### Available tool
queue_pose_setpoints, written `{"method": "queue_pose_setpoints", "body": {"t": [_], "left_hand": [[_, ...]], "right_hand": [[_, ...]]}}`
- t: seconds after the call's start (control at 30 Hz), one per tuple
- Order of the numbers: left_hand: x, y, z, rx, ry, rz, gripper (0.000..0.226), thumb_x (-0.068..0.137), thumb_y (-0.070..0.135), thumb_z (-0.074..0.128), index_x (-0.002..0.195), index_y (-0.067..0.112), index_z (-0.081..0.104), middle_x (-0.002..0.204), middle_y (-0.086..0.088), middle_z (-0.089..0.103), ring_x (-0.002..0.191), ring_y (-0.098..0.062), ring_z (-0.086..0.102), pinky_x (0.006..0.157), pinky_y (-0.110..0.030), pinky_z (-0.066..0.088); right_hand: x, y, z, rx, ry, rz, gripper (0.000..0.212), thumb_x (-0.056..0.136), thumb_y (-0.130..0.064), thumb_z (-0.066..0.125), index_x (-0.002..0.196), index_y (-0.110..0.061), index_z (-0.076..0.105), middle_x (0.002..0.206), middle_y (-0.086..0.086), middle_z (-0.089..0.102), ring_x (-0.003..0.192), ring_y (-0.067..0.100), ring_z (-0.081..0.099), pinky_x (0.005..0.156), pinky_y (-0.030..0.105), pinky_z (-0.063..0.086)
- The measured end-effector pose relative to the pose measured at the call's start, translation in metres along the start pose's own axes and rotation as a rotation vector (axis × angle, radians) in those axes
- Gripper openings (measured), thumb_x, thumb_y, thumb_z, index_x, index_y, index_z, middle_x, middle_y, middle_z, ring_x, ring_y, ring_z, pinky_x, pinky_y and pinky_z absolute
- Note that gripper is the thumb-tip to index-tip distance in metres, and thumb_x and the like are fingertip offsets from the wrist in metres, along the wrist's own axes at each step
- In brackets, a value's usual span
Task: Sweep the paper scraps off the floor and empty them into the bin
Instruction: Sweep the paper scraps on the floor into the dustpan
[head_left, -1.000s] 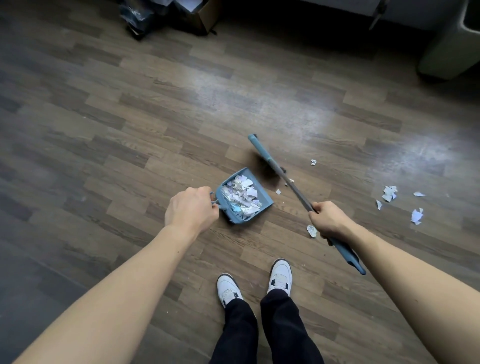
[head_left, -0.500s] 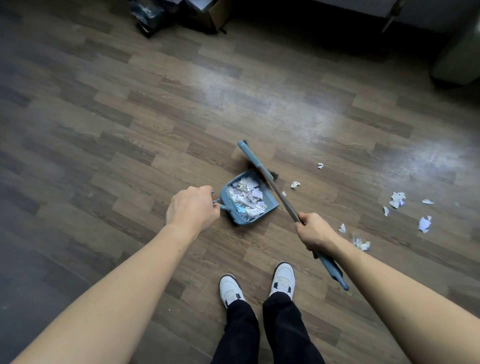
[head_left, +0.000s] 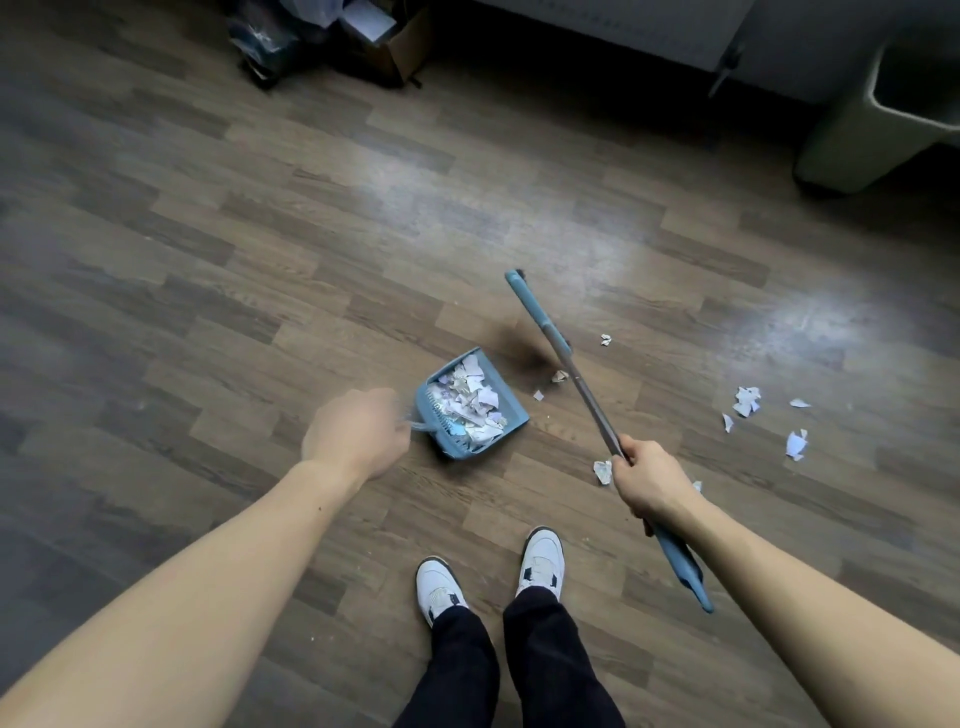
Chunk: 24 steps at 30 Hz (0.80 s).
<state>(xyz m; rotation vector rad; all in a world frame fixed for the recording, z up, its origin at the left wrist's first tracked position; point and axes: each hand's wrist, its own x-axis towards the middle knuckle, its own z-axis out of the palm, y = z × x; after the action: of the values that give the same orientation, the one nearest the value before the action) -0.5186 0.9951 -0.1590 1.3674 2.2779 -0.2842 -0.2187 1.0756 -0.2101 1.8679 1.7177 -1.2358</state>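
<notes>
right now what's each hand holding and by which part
The left hand grips the dustpan by its handle, though blur hides the detail. The right hand grips the broom on its shaft, just ahead of the blue end grip.

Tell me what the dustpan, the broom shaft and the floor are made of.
The dustpan: likely moulded plastic, matte blue, with comb teeth along its back.
The broom shaft: probably metal tube, grey with dull sheen, blue plastic-looking sleeves at both ends.
The floor: wood-look planks, likely laminate or vinyl, semi-gloss given the glare patches.
</notes>
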Motion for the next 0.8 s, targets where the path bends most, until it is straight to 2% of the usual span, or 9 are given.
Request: {"method": "queue_pose_setpoints", "body": {"t": [0.03,0.13,0.2,0.33,0.4,0.43,0.53,0.63,0.8], "left_hand": [[-0.004,-0.001,0.000,0.008,-0.003,0.012,0.019,0.087,0.033,0.050,0.097,0.021,0.061,0.100,-0.012,0.065,0.094,-0.036,0.061,0.077,-0.036,0.047],[-0.012,-0.002,0.004,0.029,-0.022,0.042,0.020,0.087,0.033,0.050,0.100,0.023,0.062,0.102,-0.011,0.064,0.096,-0.034,0.061,0.078,-0.035,0.046],[-0.017,-0.003,0.009,0.031,-0.032,0.046,0.021,0.088,0.033,0.051,0.102,0.023,0.062,0.104,-0.011,0.064,0.099,-0.034,0.060,0.080,-0.035,0.045],[-0.020,0.002,0.015,0.023,-0.025,0.025,0.023,0.087,0.032,0.051,0.104,0.022,0.063,0.106,-0.010,0.064,0.100,-0.034,0.060,0.082,-0.035,0.046],[-0.021,0.002,0.017,0.027,-0.011,0.027,0.024,0.086,0.032,0.051,0.105,0.021,0.063,0.106,-0.011,0.064,0.100,-0.034,0.060,0.082,-0.035,0.046],[-0.021,0.003,0.017,0.028,-0.008,0.028,0.025,0.086,0.032,0.051,0.105,0.021,0.063,0.106,-0.011,0.064,0.100,-0.034,0.060,0.083,-0.035,0.046],[-0.020,0.005,0.018,0.029,-0.011,0.024,0.026,0.087,0.033,0.051,0.108,0.022,0.063,0.109,-0.011,0.064,0.102,-0.034,0.060,0.084,-0.035,0.046],[-0.020,0.004,0.016,0.039,-0.017,0.025,0.027,0.087,0.034,0.051,0.108,0.022,0.063,0.108,-0.011,0.065,0.101,-0.033,0.061,0.084,-0.036,0.047],[-0.024,0.004,0.016,0.051,-0.023,0.038,0.025,0.088,0.034,0.050,0.105,0.021,0.062,0.107,-0.011,0.066,0.101,-0.033,0.062,0.083,-0.035,0.047]], "right_hand": [[-0.002,0.003,0.001,0.006,0.008,0.011,0.021,0.097,-0.014,0.039,0.106,-0.010,0.057,0.066,0.005,0.053,0.061,0.029,0.053,0.060,0.036,0.051],[-0.003,0.012,0.004,-0.018,0.017,0.040,0.021,0.097,-0.013,0.037,0.106,-0.008,0.055,0.068,0.009,0.054,0.051,0.026,0.052,0.036,0.028,0.045],[0.000,0.016,0.007,-0.029,0.014,0.063,0.022,0.097,-0.012,0.036,0.108,-0.008,0.054,0.070,0.013,0.055,0.050,0.028,0.053,0.029,0.026,0.041],[0.008,0.020,0.018,-0.047,-0.022,0.097,0.027,0.097,-0.014,0.035,0.112,-0.008,0.056,0.073,0.016,0.058,0.050,0.029,0.057,0.032,0.025,0.043],[0.004,0.017,0.028,-0.079,-0.052,0.088,0.027,0.096,-0.015,0.036,0.111,-0.012,0.058,0.076,0.014,0.059,0.053,0.030,0.059,0.038,0.029,0.049],[0.001,0.015,0.033,-0.089,-0.075,0.077,0.025,0.095,-0.015,0.036,0.107,-0.014,0.058,0.075,0.013,0.058,0.054,0.030,0.058,0.041,0.031,0.050],[-0.017,0.009,0.040,-0.047,-0.147,0.034,0.018,0.095,-0.012,0.036,0.093,-0.014,0.054,0.067,0.011,0.052,0.044,0.025,0.052,0.033,0.027,0.044],[-0.038,0.005,0.038,0.003,-0.180,-0.018,0.022,0.094,-0.010,0.037,0.082,-0.019,0.052,0.062,0.008,0.051,0.039,0.022,0.049,0.035,0.025,0.043],[-0.038,0.003,0.036,0.003,-0.105,-0.032,0.019,0.093,-0.014,0.036,0.095,-0.010,0.055,0.067,0.012,0.055,0.043,0.026,0.052,0.033,0.028,0.044]]}}
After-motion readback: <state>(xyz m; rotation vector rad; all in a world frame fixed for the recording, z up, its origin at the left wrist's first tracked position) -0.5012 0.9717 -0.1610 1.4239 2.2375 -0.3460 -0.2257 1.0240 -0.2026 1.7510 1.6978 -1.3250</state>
